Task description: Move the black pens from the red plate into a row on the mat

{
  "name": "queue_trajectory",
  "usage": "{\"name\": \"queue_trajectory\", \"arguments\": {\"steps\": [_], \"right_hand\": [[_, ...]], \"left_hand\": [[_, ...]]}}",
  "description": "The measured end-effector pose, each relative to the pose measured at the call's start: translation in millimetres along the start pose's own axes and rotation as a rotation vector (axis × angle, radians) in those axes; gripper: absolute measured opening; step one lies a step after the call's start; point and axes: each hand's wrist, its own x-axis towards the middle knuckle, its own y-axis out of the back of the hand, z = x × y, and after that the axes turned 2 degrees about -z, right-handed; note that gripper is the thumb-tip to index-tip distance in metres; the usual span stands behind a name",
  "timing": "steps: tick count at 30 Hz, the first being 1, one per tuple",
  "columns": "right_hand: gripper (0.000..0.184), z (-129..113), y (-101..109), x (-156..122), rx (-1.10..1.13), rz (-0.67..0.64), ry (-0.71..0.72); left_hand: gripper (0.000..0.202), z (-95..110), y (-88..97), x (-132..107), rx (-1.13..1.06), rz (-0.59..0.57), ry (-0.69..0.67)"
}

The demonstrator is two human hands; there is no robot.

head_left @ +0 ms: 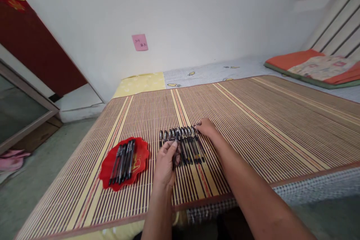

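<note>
Head view showed a red plate (106,168) holding several black pens (123,162). Beside it, the left hand (166,154) pinched a pen (177,136) over a row of pens (191,148) on the mat (242,131); the right hand (207,126) reached the row's end, its grip unclear.

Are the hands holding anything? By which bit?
The left hand holds a dark pen just below its top end; the right hand is at the row of pens, hold unclear.
</note>
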Motion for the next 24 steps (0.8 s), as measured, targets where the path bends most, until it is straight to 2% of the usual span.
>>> {"name": "queue_trajectory", "arguments": {"steps": [13,19,24], "right_hand": [[0.024,11,-3,-1,0.062,0.042,0.023],[0.018,35,-3,-35,0.104,0.063,0.015],[0.017,39,-9,-70,0.233,-0.060,0.027]], "left_hand": [[0.041,-1,0.1,1,0.007,0.018,0.014],[0.041,-1,3.1,2,0.015,0.022,0.005],[0.042,-4,4.4,3,0.012,0.021,0.007]]}}
